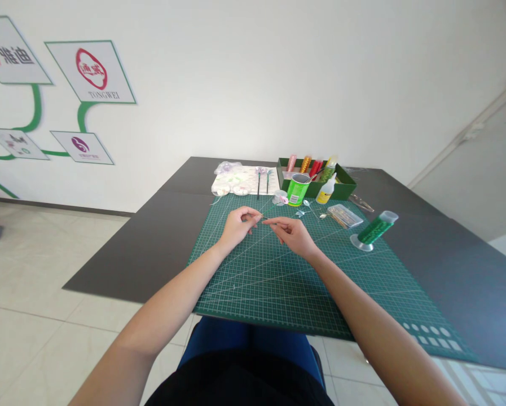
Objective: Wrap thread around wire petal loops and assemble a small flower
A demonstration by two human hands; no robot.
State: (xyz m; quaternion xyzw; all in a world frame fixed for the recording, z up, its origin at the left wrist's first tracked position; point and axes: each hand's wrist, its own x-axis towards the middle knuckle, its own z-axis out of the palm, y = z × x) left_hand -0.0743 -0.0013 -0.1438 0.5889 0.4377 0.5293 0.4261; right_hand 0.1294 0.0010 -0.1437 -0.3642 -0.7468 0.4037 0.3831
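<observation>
Above the middle of the green cutting mat [269, 287], my left hand [239, 225] is closed in a pinch. A thin dark strand [265, 217] sticks out from its fingertips; it is too small to make out exactly. My right hand [294, 234] meets it from the right, thumb and forefinger pressed together at the strand's other end. Just beyond the hands lie small pale leaf-shaped pieces on wire stems [300, 213]. A clear spool with a pink end [280, 198] rests behind them.
A green can [297, 192], a glue bottle [326, 190] and a green box [346, 190] with colored rolls stand at the back. Rightward are a clear case [344, 216], pliers [361, 203] and an upright green roll [376, 228]. Two dark-handled tools [259, 186] lie on a patterned sheet [246, 179].
</observation>
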